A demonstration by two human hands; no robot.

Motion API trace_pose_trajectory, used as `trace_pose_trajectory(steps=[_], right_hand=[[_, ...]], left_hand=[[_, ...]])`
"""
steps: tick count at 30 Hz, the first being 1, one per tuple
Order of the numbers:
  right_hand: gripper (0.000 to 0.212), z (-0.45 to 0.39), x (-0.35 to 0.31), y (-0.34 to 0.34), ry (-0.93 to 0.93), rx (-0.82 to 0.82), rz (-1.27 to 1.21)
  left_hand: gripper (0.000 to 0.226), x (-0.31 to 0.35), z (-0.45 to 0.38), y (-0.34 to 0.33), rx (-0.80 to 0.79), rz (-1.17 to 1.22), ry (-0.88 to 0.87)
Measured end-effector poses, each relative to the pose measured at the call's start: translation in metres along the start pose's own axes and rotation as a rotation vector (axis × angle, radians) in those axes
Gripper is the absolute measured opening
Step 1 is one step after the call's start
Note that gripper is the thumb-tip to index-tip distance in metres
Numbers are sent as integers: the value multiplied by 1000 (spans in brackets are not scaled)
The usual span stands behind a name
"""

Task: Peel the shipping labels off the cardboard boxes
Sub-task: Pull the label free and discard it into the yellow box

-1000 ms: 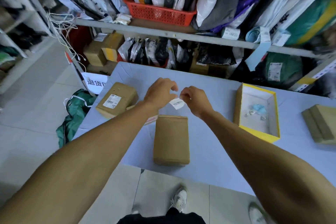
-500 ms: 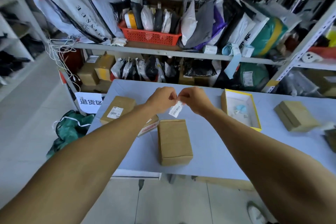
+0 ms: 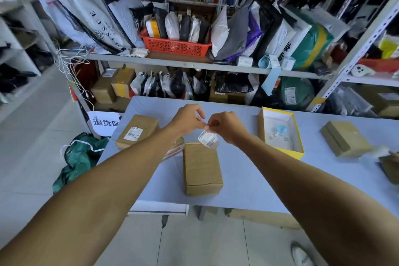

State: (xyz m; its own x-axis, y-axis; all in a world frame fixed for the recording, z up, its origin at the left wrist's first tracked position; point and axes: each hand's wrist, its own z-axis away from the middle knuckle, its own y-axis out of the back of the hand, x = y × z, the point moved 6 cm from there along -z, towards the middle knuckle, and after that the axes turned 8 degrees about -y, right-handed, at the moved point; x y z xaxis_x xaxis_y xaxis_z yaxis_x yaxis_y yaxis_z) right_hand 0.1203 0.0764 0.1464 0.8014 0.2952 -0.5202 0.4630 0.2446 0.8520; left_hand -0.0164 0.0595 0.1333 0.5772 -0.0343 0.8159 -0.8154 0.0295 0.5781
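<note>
A white shipping label (image 3: 208, 140) with a barcode hangs curled in the air above the table. My right hand (image 3: 226, 128) pinches its top edge. My left hand (image 3: 187, 120) has its fingertips at the same edge, touching the label's corner. Below them lies a plain brown cardboard box (image 3: 201, 167) with no label on its top. A second cardboard box (image 3: 138, 130) at the left carries a white label (image 3: 133, 133) on its top. Partly under my left forearm sits a third box (image 3: 173, 150) with red print.
An open yellow box (image 3: 280, 134) holding small scraps stands right of my hands. More cardboard boxes (image 3: 343, 138) lie at the far right. The light blue table (image 3: 248, 175) ends near my feet. Shelves of parcels (image 3: 177, 45) stand behind; a green bag (image 3: 79, 157) lies on the floor left.
The camera has tilted up, so more shelving shows. Both hands stay together at the label, which now hangs lower and curled from my right fingers.
</note>
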Motion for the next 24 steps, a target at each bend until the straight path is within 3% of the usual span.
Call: trace_pose_trajectory(steps=[5, 8, 13, 17, 21, 24], right_hand=[[8, -3, 9, 3, -51, 54, -53], [13, -5, 21, 7, -116, 85, -147], [3, -3, 33, 5, -183, 52, -336], [30, 0, 35, -2, -221, -16, -552], [9, 0, 36, 2, -215, 26, -660], [4, 4, 37, -1, -232, 24, -745]], left_hand=[[11, 15, 1, -10, 141, -149, -67], [16, 17, 4, -12, 243, -264, -113], [8, 3, 8, -12, 218, -180, -47], [8, 9, 8, -12, 228, -90, -44], [15, 9, 8, -20, 143, 1, -46], [23, 8, 9, -21, 163, 23, -26]])
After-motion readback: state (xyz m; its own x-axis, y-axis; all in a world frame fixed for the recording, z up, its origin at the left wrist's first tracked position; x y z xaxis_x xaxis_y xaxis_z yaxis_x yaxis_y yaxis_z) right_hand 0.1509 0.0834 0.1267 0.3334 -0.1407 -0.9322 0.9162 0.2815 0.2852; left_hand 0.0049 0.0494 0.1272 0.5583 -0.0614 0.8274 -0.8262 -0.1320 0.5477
